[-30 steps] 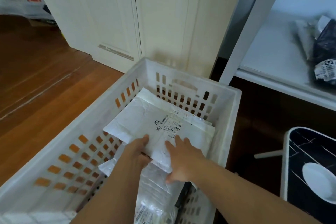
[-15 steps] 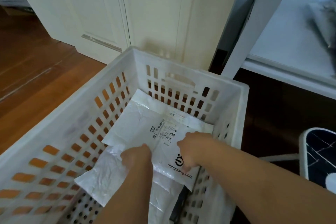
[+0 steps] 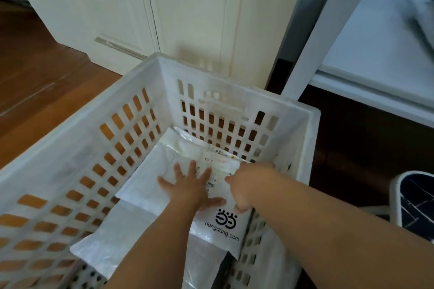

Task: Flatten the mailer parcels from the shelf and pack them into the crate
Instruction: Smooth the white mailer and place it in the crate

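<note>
A white slotted plastic crate point(image 3: 77, 162) stands on the wooden floor. Inside it lies a white mailer parcel point(image 3: 155, 178) with a shipping label and a black "dangdang.com" logo, on top of other white and clear mailers point(image 3: 98, 239). My left hand point(image 3: 190, 185) presses flat on the top mailer with its fingers spread. My right hand point(image 3: 246, 185) is on the mailer's right side by the crate wall, fingers curled down; whether it pinches the mailer is hidden.
White cabinet doors point(image 3: 178, 14) rise just behind the crate. A white shelf point(image 3: 375, 54) with a blurred grey parcel point(image 3: 420, 16) is at the upper right. A dark patterned stool or tray point(image 3: 413, 204) sits at the right edge.
My left hand has opened from a curled hold to a flat, spread press further up the mailer. The right hand shifted slightly toward the crate's right wall. The view moved closer.
</note>
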Demonstrator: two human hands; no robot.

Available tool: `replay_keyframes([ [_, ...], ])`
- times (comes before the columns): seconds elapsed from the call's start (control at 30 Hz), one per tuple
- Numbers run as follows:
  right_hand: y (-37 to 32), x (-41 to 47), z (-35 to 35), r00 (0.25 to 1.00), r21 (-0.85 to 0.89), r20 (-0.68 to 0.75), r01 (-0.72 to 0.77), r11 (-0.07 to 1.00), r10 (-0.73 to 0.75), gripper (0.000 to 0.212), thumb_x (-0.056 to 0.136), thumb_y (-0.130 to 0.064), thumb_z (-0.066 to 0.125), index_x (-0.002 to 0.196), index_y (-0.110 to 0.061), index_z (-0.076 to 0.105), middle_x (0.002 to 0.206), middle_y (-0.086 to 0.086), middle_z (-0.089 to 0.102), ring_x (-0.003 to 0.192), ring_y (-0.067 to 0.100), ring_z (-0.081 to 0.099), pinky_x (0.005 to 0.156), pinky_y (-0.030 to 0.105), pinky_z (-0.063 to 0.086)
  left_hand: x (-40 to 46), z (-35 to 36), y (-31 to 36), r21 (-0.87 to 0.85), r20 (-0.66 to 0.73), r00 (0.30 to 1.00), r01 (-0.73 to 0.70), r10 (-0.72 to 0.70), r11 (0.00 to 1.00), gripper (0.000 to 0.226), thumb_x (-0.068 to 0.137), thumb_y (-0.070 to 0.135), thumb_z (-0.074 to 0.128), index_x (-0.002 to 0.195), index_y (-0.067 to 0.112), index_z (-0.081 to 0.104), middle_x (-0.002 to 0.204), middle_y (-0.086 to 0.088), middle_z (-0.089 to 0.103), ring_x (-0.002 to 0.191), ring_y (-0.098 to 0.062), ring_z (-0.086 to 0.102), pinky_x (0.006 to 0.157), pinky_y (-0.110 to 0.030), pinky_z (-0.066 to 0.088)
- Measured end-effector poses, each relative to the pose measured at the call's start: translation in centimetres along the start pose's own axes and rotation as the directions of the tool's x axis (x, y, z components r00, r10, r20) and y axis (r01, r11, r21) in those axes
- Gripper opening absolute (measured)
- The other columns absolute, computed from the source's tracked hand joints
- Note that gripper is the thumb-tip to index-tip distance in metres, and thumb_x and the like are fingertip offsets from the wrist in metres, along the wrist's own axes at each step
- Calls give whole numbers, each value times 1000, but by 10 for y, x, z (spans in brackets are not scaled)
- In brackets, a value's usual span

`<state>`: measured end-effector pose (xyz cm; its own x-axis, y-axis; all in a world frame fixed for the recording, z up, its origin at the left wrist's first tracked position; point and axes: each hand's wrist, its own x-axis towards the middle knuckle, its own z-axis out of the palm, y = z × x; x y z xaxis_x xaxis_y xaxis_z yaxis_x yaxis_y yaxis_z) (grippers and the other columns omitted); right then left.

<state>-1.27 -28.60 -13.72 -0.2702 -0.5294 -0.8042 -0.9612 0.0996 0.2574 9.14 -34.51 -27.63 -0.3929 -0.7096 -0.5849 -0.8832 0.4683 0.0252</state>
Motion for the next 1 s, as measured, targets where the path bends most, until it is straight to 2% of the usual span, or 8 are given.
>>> replay_keyframes([
  [0.17,0,2,-1,997,5,-52,63,998,-63,60,95,-39,47,148,-18,26,138,11,44,126,35,42,102,57,36,-7,12,5,-26,-150,989,-21,17,999,98,68,90,27,143,47,-20,154,-1,-30,139,-32,-32,100,-75,-13],
  [0.27,0,8,-2,995,75,-93,38,996,-31,60,95,-39,46,148,-17,27,139,9,45,127,32,43,102,52,36,-37,27,10,-36,-296,955,29,-38,999,81,70,85,-6,135,46,-34,147,-2,-43,132,-31,-43,98,-74,-16],
  [0.33,-2,9,-2,995,90,-96,39,995,-30,61,95,-40,47,148,-18,28,142,9,43,129,32,41,103,52,35,-54,41,10,-21,-231,971,56,-59,998,83,59,85,-19,130,46,-40,141,-2,-50,128,-32,-48,95,-76,-17],
  [0.47,-7,4,-1,992,75,-118,53,996,-44,59,95,-38,49,148,-19,30,143,9,42,130,33,41,102,51,37,-43,47,7,-46,-75,995,62,-65,997,83,67,89,2,126,48,-39,140,0,-51,127,-31,-48,93,-79,-15],
  [0.6,-4,-1,0,977,39,-198,83,996,-73,51,96,-36,49,143,-20,38,138,7,47,125,31,45,97,46,40,-31,40,3,-69,-31,999,29,-31,997,89,67,91,12,137,50,-27,145,2,-44,132,-29,-42,93,-78,-19],
  [0.8,10,-23,0,950,41,-301,102,994,-85,46,97,-34,47,141,-21,41,134,6,51,121,27,48,97,43,38,-45,-21,9,-102,80,995,60,-51,993,78,84,76,28,146,47,-9,157,3,-21,145,-30,-18,104,-75,5],
  [0.9,24,-54,-3,912,7,-399,105,994,-94,44,97,-36,45,138,-19,45,134,8,50,123,28,43,106,46,26,-65,-77,18,-51,-47,999,21,-24,998,74,90,67,32,150,37,0,160,0,-6,147,-31,6,109,-66,18],
  [1.0,43,-89,-5,842,5,-534,94,996,-77,43,96,-41,44,133,-22,49,131,7,52,123,27,42,107,47,22,-96,-134,35,5,-196,979,-48,48,999,64,95,54,39,148,22,24,154,-7,28,136,-30,37,106,-50,37],
])
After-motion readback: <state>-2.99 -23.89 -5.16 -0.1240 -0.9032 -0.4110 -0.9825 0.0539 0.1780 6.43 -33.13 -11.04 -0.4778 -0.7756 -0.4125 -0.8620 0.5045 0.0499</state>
